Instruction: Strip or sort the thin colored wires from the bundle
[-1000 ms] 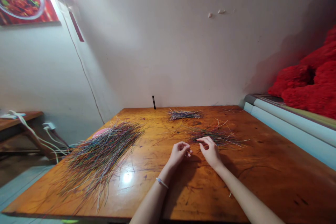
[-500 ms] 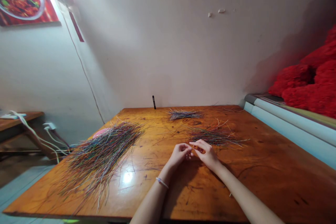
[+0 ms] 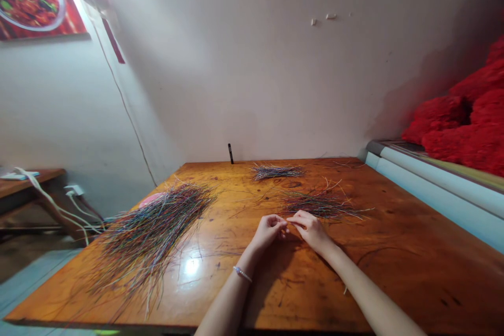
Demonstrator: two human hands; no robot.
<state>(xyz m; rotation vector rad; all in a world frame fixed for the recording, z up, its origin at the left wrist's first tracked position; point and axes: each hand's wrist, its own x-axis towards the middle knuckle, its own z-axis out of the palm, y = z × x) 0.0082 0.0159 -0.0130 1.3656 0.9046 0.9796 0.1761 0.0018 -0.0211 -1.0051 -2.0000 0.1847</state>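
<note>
Fingers point(image 3: 300, 217) of the right hand point(image 3: 313, 232) have just come in to meet the left hand point(image 3: 269, 230), both curled into a nearly closed pinch; any strand between them is too fine to tell. Nearest lies a loose tuft of thin coloured wires point(image 3: 321, 206) on the varnished wooden bench point(image 3: 397, 268), with a small tidy bundle point(image 3: 277, 171) beyond it and a large fanned heap point(image 3: 149, 236) to the left. A beaded bracelet point(image 3: 242, 274) circles the left wrist. No writing is readable, even on the food poster point(image 3: 39, 0)
</note>
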